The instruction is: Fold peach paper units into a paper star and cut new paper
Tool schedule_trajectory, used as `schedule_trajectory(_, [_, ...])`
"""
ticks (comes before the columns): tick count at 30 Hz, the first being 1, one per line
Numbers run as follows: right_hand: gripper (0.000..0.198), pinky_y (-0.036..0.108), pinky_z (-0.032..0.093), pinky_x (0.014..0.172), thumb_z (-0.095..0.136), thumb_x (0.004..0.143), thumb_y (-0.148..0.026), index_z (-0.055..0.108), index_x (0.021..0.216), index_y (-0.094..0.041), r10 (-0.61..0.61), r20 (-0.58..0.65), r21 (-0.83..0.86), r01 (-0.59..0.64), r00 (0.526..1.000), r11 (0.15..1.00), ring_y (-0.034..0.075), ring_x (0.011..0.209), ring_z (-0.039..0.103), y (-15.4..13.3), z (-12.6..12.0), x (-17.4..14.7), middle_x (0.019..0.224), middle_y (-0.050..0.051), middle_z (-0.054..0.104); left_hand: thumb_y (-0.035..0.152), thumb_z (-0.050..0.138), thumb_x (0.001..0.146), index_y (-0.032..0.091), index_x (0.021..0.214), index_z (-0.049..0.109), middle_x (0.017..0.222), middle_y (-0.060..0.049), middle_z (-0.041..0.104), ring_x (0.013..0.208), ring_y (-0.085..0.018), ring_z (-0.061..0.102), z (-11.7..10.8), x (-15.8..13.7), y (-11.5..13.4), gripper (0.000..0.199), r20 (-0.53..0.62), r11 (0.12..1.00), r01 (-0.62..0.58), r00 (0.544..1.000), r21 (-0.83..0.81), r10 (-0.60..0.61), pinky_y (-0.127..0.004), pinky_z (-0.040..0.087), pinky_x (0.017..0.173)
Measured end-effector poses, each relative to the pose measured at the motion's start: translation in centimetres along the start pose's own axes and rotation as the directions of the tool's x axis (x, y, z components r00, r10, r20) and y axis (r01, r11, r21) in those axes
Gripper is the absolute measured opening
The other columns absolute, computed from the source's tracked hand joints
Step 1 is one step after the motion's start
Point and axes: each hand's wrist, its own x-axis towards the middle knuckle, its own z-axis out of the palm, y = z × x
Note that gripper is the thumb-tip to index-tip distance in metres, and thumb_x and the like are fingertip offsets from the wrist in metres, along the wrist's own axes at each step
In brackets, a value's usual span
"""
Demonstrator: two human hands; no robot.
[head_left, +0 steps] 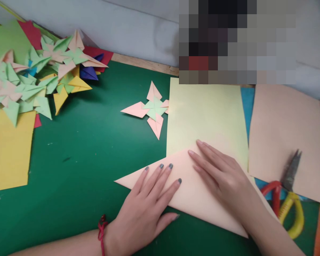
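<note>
Your left hand (145,204) and right hand (226,177) lay open, fingers extended, upon the triangular pink paper (197,204), gripping nothing. The paper rested on the green bench (96,153), overlapping a pale yellow sheet (205,110).

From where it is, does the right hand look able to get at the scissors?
Likely yes: the scissors lie beside the right forearm, with nothing seen resting on them. The right hand rests on the folded peach paper but grips nothing, so it would probably need to lift off and draw back.
</note>
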Motion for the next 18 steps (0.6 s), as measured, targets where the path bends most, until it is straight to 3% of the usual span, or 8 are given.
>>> schedule_trajectory(18, [0.044, 0.044, 0.048, 0.096, 0.055, 0.085, -0.016, 0.052, 0.129, -0.021, 0.034, -0.033, 0.064, -0.032, 0.999, 0.997, 0.028, 0.123, 0.048, -0.38, 0.47, -0.21, 0.14, 0.011, 0.044, 0.05, 0.039, 0.091, 0.021, 0.141, 0.034, 0.15, -0.009, 0.026, 0.138, -0.028, 0.023, -0.11, 0.04, 0.08, 0.058, 0.024, 0.999, 0.018, 1.0, -0.042, -0.017, -0.045, 0.015, 0.112])
